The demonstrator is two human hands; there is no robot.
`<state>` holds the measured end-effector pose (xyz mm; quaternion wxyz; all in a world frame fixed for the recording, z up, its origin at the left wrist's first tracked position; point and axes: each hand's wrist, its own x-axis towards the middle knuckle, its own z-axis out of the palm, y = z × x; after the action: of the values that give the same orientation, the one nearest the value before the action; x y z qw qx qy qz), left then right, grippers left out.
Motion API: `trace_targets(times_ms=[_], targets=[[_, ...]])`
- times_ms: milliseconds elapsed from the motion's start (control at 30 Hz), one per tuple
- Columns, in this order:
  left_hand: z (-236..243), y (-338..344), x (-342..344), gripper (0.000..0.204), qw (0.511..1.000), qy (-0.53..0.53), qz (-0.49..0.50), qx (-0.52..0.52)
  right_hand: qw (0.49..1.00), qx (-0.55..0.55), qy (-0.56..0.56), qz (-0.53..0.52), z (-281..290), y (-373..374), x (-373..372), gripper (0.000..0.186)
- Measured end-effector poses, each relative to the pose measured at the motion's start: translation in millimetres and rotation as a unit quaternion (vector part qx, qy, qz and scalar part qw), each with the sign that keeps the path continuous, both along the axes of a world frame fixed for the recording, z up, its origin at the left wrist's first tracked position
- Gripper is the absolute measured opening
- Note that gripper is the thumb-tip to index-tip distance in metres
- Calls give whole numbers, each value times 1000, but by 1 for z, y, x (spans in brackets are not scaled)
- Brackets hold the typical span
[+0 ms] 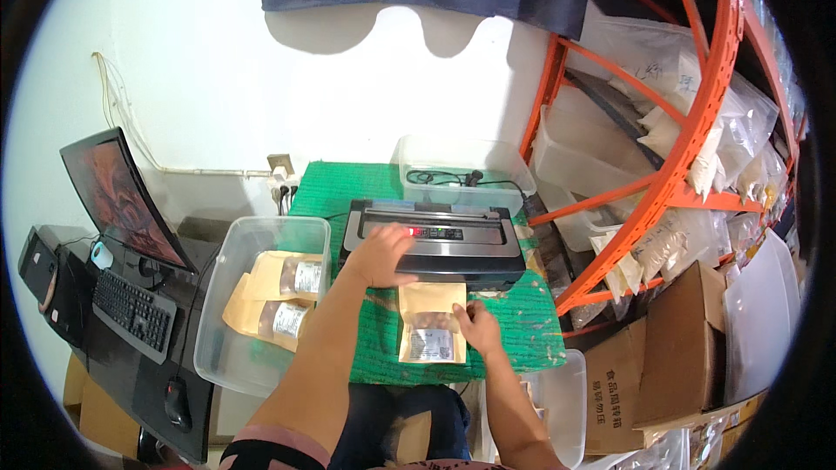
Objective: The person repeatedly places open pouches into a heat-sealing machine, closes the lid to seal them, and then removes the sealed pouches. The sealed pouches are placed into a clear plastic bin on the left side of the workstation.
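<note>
A silver and black vacuum sealer [470, 248] sits on the green-covered table, a red light showing on its panel. My left hand [383, 256] rests over the machine's left front, fingers stretched toward the lit panel and holding nothing. In front of the sealer lies a brown kraft paper pouch [416, 318] with a clear window and a white label. The pouch's top edge meets the sealer's front; whether it goes under the lid is hidden. At its right edge, my right hand [479, 328] grips the pouch between thumb and fingers.
Left of the table, a clear plastic bin [218, 331] holds several similar pouches. Another clear bin [418, 152] with a black cord stands behind the sealer. A desk with a monitor [122, 200] and keyboard [132, 313] is far left. Orange shelving [644, 218] and a cardboard box [670, 348] stand right.
</note>
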<state>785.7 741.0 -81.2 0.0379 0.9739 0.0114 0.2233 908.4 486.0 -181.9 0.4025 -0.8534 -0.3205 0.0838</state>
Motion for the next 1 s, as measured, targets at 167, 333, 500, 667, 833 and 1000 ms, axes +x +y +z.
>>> trace_targets(times_ms=[167, 333, 500, 667, 833, 1000], targets=[[25, -7, 3, 63, 972, 6, -110, 206, 992, -9, 101, 79, 4, -2, 14, 47], [54, -6, 4, 44, 959, -67, -52, 270, 973, 81, 187, 110, 0, -9, 11, 34], [88, 39, 39, 36, 964, -192, 60, 173, 922, 289, 257, 7, 0, -94, -21, 29], [111, 76, 94, 24, 955, -180, 219, 92, 861, 311, 389, -99, -7, -267, -30, 32], [123, 82, 123, 42, 945, -59, 322, 13, 948, -88, 297, -71, -80, -417, -51, 38], [127, 79, 107, 42, 944, -136, 299, 24, 944, 70, 314, -78, -162, -470, -58, 39]])
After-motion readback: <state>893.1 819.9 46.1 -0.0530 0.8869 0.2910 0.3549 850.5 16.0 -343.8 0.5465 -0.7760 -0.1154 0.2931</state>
